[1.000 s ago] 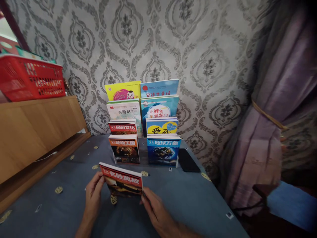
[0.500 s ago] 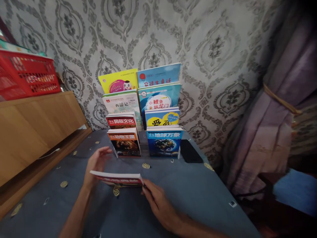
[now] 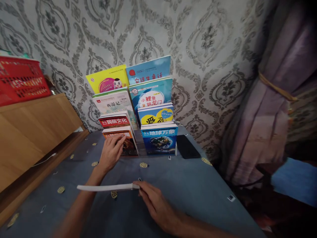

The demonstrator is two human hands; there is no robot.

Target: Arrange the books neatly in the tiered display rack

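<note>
My right hand (image 3: 158, 206) pinches the right end of a thin book (image 3: 106, 188), which I see edge-on above the table. My left hand (image 3: 112, 150) has reached over that book to the front left book (image 3: 130, 145), which has an orange band and a dark animal picture. Its fingers are stretched out against the cover and hide part of the title. Behind it stands a book with a red band (image 3: 115, 121). To the right is a blue book with a globe (image 3: 159, 141). Further back, tiered rows hold a white book (image 3: 112, 103), a yellow book (image 3: 107, 77) and several blue ones.
A black phone (image 3: 188, 147) lies on the dark blue patterned tablecloth (image 3: 188, 195), right of the books. At the left are a wooden cabinet (image 3: 37, 129) and a red plastic basket (image 3: 22, 79) on top. A tied curtain (image 3: 267, 115) hangs at the right, before the patterned wall.
My left hand has moved forward from beside the held book onto the front left book. The held book has tilted, so its cover no longer shows. The view has shifted slightly right.
</note>
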